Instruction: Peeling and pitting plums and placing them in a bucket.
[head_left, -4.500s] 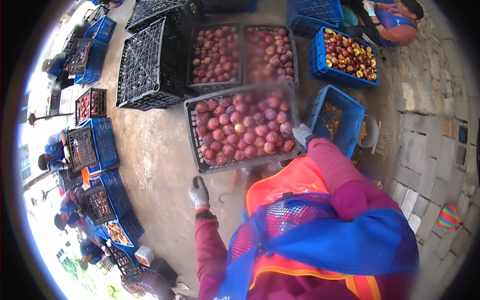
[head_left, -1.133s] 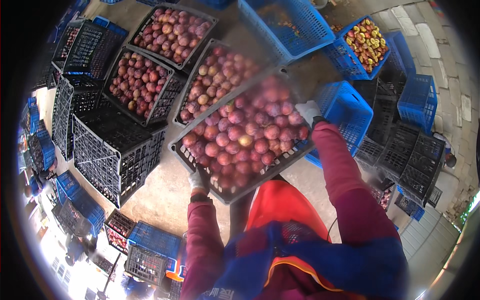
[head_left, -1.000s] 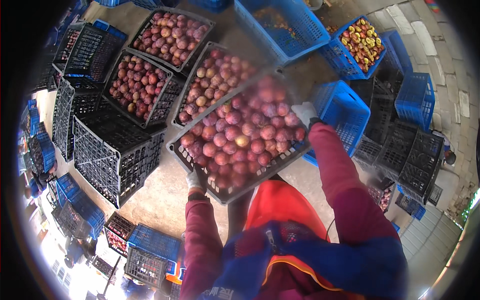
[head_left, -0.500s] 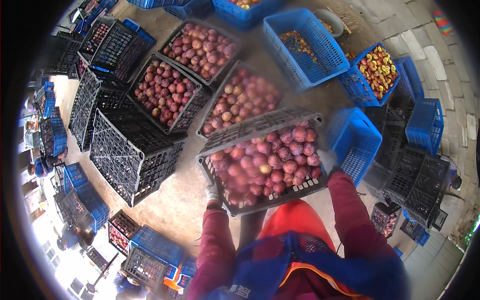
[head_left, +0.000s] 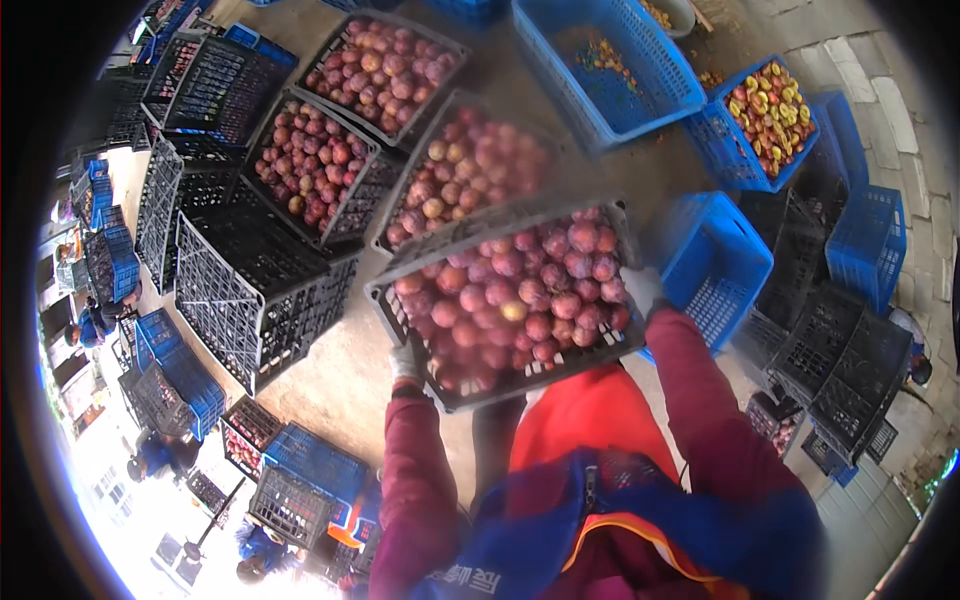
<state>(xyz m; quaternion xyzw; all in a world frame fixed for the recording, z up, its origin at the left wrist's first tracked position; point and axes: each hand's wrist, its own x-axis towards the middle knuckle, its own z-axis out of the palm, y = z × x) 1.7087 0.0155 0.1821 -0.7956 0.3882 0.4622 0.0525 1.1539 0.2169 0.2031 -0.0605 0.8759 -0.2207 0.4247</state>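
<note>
In front of my body I carry a black plastic crate filled with red-purple plums. My left hand, in a pale glove, grips its left end near the lower corner. At the opposite end my right hand, gloved too, is closed round the edge. The fingers are partly hidden by the crate wall. Just beyond it stands another crate of plums, its right part blurred. A blue crate with no fruit showing lies right beside my right hand.
Two more black crates of plums stand at the far left, with stacked black crates nearer. A large blue crate holds scraps; halved fruit fills another. Black crates are piled right. People work at the far left.
The held crate now sits slightly further left and higher in view, tilted more toward me, so its far wall covers less. Both hands keep their hold. The surroundings have shifted with my head.
</note>
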